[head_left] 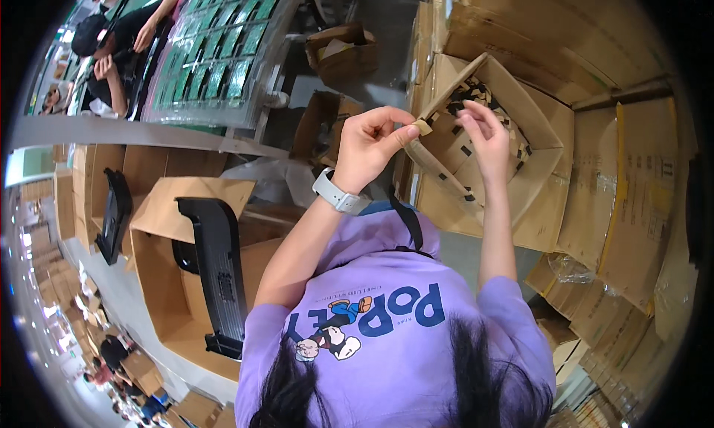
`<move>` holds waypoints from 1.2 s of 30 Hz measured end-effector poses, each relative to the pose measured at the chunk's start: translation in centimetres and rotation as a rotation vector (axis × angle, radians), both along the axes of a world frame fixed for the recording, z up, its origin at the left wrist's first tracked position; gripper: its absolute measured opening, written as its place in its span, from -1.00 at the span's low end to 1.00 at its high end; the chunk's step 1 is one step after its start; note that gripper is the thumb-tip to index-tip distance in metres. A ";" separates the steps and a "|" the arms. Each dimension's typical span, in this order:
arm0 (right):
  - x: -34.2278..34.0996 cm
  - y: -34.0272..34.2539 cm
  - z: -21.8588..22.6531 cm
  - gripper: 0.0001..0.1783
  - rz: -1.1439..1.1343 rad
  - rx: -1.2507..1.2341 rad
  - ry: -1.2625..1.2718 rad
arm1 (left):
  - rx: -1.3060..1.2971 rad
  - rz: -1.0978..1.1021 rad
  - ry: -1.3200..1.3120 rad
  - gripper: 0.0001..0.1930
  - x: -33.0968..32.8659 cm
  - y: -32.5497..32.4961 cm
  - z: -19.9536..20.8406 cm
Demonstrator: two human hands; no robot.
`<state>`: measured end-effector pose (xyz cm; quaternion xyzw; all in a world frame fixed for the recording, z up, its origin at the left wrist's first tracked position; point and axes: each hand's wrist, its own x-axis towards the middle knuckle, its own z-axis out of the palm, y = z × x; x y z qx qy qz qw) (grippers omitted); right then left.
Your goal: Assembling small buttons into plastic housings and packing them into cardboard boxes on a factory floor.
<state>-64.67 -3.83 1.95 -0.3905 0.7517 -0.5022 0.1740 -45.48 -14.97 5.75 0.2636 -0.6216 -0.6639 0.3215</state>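
My left hand [372, 147], with a pale watch on its wrist, is closed in a pinch. Between its thumb and forefinger is a small tan piece [423, 127], like a scrap of foam or tape. To the right, my right hand [491, 142] hovers over an open cardboard box [547, 158]. Its fingers are bent and a little apart, and I see nothing held in them. Many small black and tan pieces [520, 147] lie scattered inside that box and cling to its walls.
Large cardboard boxes [625, 197] stand stacked on the right. At left, a black plastic part [219, 272] leans in an open carton [167, 294]. Clear trays of green circuit boards [216, 63] fill the far left, near another person [111, 63]. Smaller cartons [346, 60] sit on the floor ahead.
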 end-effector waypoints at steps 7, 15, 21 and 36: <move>7.7 -4.7 6.7 -0.88 0.532 -0.216 -0.107 | -0.113 0.165 -0.124 -0.88 4.1 -0.6 0.9; 15.0 -7.9 7.0 -0.83 0.608 -0.394 0.195 | 0.047 0.484 -0.079 -0.91 11.2 0.9 2.7; 21.2 -9.7 7.1 -0.79 0.824 -0.499 0.263 | 0.016 0.759 -0.144 -0.92 16.7 2.9 3.7; 35.5 -7.2 7.8 -0.83 1.214 -0.307 -0.058 | 0.037 1.081 0.055 -0.91 29.4 9.9 3.1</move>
